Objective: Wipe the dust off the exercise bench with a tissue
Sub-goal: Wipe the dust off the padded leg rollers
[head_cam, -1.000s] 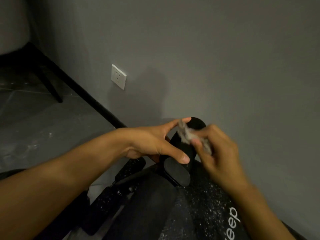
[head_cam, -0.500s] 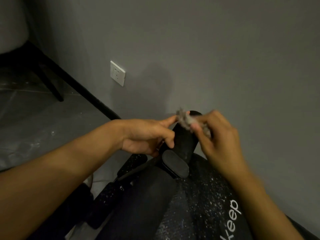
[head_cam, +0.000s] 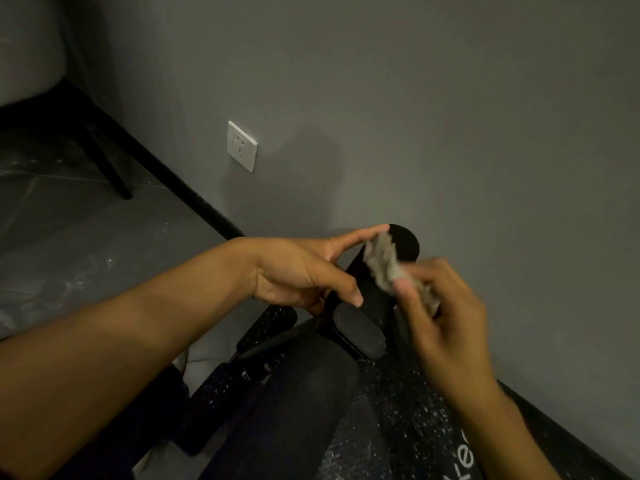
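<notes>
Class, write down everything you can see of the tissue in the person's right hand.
The tissue is a crumpled wad of soft paper, dull grey in the dim light, with a ragged edge. The right hand pinches its lower part between thumb and fingers, hiding some of it. Its free upper end lies against the black padded roller. The index fingertip of the left hand sits beside its top edge; whether they touch is unclear.

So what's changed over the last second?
The right hand rubbed the tissue up the roller toward its far end, then back down. The left thumb tightened on the roller, then eased. Unchanged: left hand holds the roller, right fingers pinch the tissue.
</notes>
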Tool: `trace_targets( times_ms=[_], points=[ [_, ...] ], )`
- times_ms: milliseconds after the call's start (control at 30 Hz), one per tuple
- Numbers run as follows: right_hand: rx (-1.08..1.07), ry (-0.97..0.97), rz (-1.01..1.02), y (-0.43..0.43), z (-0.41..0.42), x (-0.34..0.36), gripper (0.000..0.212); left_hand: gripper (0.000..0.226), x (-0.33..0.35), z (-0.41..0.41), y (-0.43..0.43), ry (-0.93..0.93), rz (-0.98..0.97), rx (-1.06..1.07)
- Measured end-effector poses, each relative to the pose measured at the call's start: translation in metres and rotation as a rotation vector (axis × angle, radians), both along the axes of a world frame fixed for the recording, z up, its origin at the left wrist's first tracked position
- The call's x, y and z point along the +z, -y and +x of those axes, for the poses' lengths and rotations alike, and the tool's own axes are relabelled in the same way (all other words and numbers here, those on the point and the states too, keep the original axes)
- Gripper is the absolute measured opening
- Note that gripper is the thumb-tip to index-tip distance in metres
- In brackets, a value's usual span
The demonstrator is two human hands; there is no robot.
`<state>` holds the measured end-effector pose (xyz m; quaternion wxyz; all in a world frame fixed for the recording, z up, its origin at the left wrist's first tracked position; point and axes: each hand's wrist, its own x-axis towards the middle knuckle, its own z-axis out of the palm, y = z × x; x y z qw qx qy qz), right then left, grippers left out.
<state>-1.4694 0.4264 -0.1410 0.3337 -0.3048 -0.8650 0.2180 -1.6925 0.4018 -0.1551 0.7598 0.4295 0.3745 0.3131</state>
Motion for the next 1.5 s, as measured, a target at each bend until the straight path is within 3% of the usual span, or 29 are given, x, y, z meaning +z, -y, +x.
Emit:
trace_targets(
  times_ms=[167,333,500,567,667,767,867,1000,1100,1200,1300,1400,1500],
  points=[
    [0.106,-0.012,-0.026,0.034,0.017,-0.014,0.014,0.1,0.003,0.001,0.003,-0.018,0.006,0.008],
    [-0.043,0.034,0.118,-0.005,-0.004,-0.001,0.015,0.095,0.005,0.001,0.004,0.003,-0.004,0.001],
    [0.004,-0.14,-0.099,0.047,0.013,-0.026,0.015,0.098,0.002,0.0,0.005,-0.004,-0.001,0.012],
    [0.005,-0.14,-0.084,0.048,0.015,-0.029,0.014,0.1,0.001,0.001,0.004,0.006,-0.006,0.012],
    [-0.131,-0.077,-0.01,0.008,0.003,-0.022,0.011,0.1,0.0,0.002,0.002,0.028,-0.019,0.001],
    [-0.288,-0.148,-0.068,-0.024,-0.013,-0.012,0.008,0.099,0.0,0.004,0.003,0.043,-0.029,0.013],
    [-0.152,-0.122,-0.064,0.003,-0.013,-0.008,0.01,0.094,0.0,0.007,0.005,0.028,-0.025,0.057],
    [0.035,0.005,0.015,0.024,0.003,-0.002,0.01,0.105,-0.001,0.013,0.005,-0.007,-0.007,0.108],
    [-0.184,0.069,0.144,-0.016,-0.005,0.007,0.004,0.105,0.007,0.02,0.005,-0.111,-0.002,0.151],
    [-0.304,0.022,-0.007,-0.038,-0.019,0.007,0.005,0.107,0.011,0.022,0.005,-0.191,0.02,0.164],
    [-0.133,0.05,-0.019,-0.007,-0.016,0.008,0.01,0.115,0.007,0.015,0.002,-0.207,0.013,0.111],
    [0.084,0.096,-0.032,0.02,-0.002,0.011,0.013,0.107,0.007,0.003,0.0,-0.125,-0.011,0.032],
    [-0.02,0.157,0.094,-0.007,-0.004,0.012,0.01,0.098,0.01,-0.001,0.002,-0.069,-0.045,-0.003]
  ],
)
